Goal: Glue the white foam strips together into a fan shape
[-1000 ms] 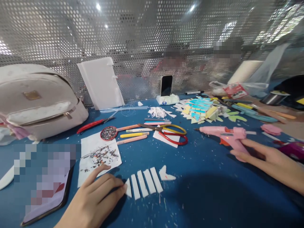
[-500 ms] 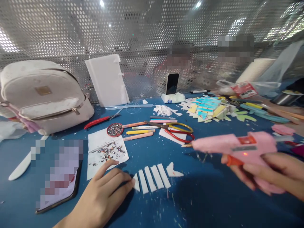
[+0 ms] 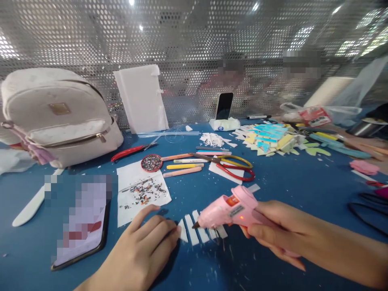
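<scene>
With my right hand (image 3: 269,232) I grip a pink hot glue gun (image 3: 226,210), its small light lit orange. The gun's dark nozzle points left and down, over a row of short white strips (image 3: 190,229). It hides part of the strips on the right. My left hand (image 3: 147,242) rests on the table, closed at thumb and forefinger on the edge of the leftmost white strip (image 3: 182,231); its other fingers are bent.
Beyond my hands lie scissors (image 3: 233,167), markers (image 3: 184,166), red-handled pliers (image 3: 129,153) and a pile of coloured cut pieces (image 3: 269,139). At left are a phone (image 3: 103,230), a white backpack (image 3: 57,125) and paper (image 3: 123,214) with small bits. A perforated metal panel (image 3: 182,48) stands behind.
My right hand has brought the glue gun leftward, its nozzle now over the white strips. My left hand stays at the leftmost strip. The view has shifted slightly.
</scene>
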Demonstrator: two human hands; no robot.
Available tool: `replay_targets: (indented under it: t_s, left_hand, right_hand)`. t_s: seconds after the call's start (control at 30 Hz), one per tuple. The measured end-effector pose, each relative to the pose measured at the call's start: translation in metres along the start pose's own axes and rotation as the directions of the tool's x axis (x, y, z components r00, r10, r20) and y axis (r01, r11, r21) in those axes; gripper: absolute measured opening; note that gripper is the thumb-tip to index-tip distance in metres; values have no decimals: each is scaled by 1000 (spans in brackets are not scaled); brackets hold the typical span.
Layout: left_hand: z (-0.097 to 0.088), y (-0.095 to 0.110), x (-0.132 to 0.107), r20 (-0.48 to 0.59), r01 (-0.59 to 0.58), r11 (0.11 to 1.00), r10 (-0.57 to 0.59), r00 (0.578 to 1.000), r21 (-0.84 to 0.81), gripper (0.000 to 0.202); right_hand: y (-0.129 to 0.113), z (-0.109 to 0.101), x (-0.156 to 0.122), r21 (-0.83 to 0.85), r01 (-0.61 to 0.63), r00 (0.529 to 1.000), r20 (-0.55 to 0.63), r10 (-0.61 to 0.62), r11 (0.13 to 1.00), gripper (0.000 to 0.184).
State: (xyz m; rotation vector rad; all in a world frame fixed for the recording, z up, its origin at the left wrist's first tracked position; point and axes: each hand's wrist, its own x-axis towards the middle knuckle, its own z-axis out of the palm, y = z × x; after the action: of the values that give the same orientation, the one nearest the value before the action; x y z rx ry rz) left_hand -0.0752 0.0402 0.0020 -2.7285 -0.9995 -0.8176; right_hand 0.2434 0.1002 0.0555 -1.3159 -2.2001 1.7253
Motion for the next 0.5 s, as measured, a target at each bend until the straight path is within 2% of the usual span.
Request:
replay_targets:
  t_s: [0.17,0.5]
  left_hand:
    - [0,-1,-1,-16,7,1000,-7,1000,8,33]
    - [2,0,-1,-11,4,1000,-4,1000,7,34]
  right_hand:
    - [-5,1,3,-6,-9,1000,2,9,1000,44]
    - [-3,1,5,-3,-31,999,19,31,1000,33]
